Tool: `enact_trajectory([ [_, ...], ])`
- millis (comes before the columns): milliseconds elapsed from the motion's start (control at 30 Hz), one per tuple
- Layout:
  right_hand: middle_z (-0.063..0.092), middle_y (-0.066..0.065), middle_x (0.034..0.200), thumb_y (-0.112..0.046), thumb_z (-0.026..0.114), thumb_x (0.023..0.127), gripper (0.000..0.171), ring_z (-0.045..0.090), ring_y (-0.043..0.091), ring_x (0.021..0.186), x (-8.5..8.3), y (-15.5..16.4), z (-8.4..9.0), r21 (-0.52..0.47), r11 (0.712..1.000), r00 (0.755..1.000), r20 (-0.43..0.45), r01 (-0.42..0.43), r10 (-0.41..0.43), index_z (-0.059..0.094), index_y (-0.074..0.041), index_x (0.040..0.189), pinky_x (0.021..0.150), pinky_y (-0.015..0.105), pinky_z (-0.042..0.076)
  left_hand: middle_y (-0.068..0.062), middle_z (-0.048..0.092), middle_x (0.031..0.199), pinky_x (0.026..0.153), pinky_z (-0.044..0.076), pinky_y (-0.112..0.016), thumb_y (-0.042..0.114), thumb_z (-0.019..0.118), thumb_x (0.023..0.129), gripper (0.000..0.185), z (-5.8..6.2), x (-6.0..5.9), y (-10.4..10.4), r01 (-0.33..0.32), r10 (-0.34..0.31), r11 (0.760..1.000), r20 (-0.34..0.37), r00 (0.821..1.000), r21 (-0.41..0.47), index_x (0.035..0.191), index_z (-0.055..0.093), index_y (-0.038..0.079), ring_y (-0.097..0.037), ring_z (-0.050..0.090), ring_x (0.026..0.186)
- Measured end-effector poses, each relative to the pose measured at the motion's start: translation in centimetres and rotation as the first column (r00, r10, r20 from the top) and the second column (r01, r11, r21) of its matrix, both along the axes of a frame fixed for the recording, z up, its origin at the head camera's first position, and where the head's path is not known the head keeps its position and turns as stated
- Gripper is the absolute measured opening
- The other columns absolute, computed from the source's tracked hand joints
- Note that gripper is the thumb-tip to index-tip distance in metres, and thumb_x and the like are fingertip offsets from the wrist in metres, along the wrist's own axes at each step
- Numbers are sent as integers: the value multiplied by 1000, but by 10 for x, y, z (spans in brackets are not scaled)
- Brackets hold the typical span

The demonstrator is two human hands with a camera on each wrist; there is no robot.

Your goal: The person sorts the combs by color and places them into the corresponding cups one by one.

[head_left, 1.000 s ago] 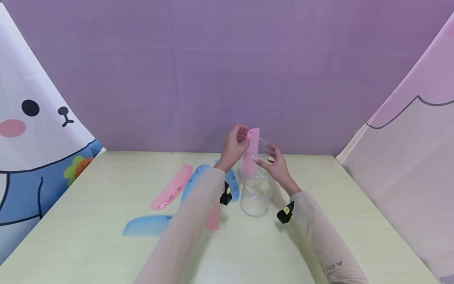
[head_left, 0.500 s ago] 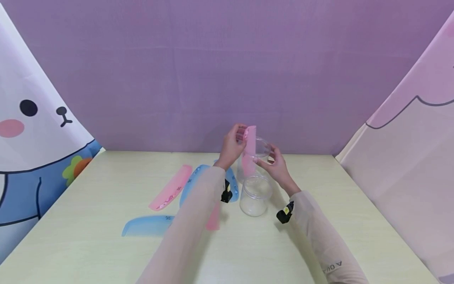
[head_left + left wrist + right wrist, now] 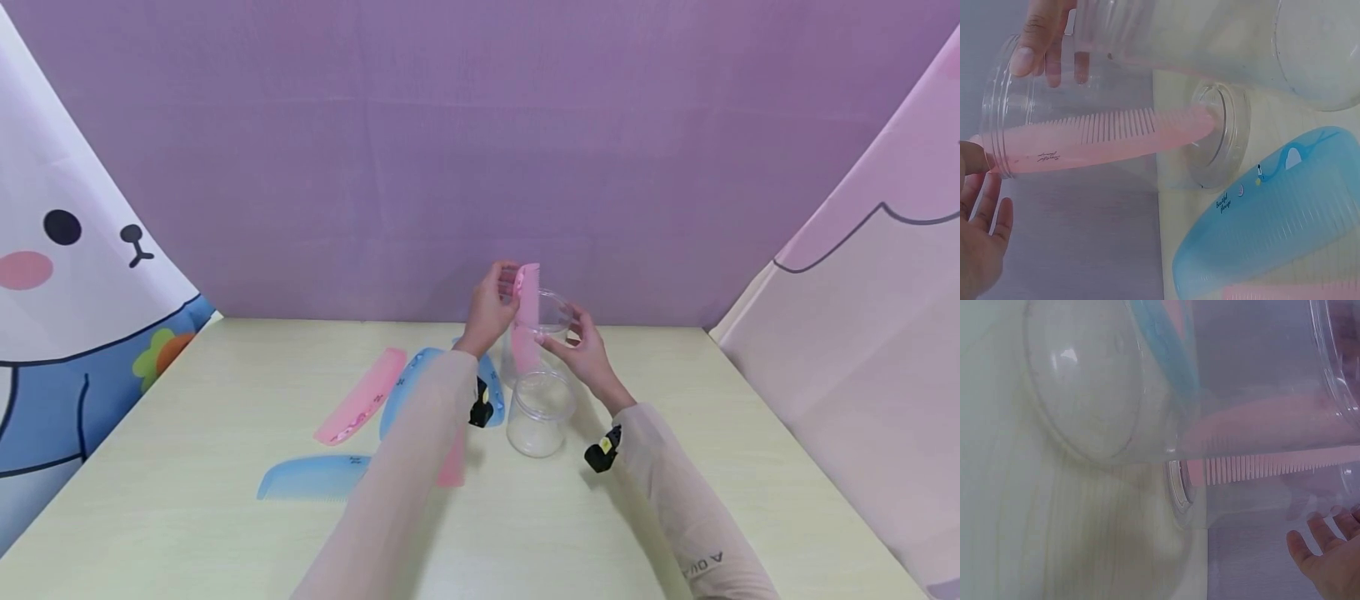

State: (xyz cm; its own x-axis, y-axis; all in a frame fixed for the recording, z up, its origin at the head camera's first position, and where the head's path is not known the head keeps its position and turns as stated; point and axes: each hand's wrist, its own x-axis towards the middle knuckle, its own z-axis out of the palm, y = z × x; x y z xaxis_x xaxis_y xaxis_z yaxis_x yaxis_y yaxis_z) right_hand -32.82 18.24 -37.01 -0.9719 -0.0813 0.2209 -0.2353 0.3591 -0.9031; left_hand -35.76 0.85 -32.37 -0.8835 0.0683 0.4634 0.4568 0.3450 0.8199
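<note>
In the head view, my left hand [image 3: 489, 317] pinches the upper end of a pink comb [image 3: 528, 296]. The comb stands nearly upright, its lower part inside the far clear plastic jar [image 3: 555, 310]. Seen from the left wrist, the comb [image 3: 1097, 144] reaches down to the jar's base, teeth facing the far wall. My right hand [image 3: 588, 357] holds that jar near its rim, thumb in front and fingers behind. A second clear jar [image 3: 538, 429] stands just in front of it, with nothing visible inside.
Left of the jars lie a pink comb [image 3: 363, 398], a blue comb [image 3: 311, 477] and several more, partly hidden by the left sleeve [image 3: 397, 475]. One blue comb [image 3: 491, 396] lies close beside the jars. A purple cloth [image 3: 480, 167] hangs behind the table [image 3: 187, 417].
My left hand has shifted slightly left, carrying the comb's top toward the jar's left side and turning it a little. My right hand and both jars have stayed about where they were.
</note>
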Motion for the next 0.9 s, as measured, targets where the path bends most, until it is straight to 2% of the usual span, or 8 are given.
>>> enact_trajectory([
  [233, 26, 19, 147, -19, 66, 83, 79, 30, 36, 132, 22, -9, 21, 18, 1000, 1000, -11, -6, 6, 17, -2, 143, 107, 49, 31, -14, 57, 115, 90, 49, -31, -9, 57, 80, 49, 1, 0, -1, 5, -5, 1000, 4, 1000, -21, 125, 43, 6, -24, 58, 102],
  [633, 27, 20, 146, -19, 67, 83, 78, 30, 37, 131, 26, -9, 22, -6, 1000, 1000, -22, -20, 19, 19, -2, 142, 106, 51, 31, -14, 55, 121, 94, 47, -34, -4, 59, 80, 53, 3, 3, -6, 44, -43, 998, 28, 999, -51, 128, 40, 6, -27, 56, 108],
  [900, 28, 21, 146, -17, 67, 83, 78, 31, 38, 131, 24, -8, 22, -11, 999, 998, -48, -35, 35, 19, 1, 141, 105, 51, 31, -15, 47, 130, 97, 44, -41, 13, 60, 87, 56, -4, 5, -21, 122, -115, 989, 78, 990, -83, 135, 32, 7, -31, 49, 117],
])
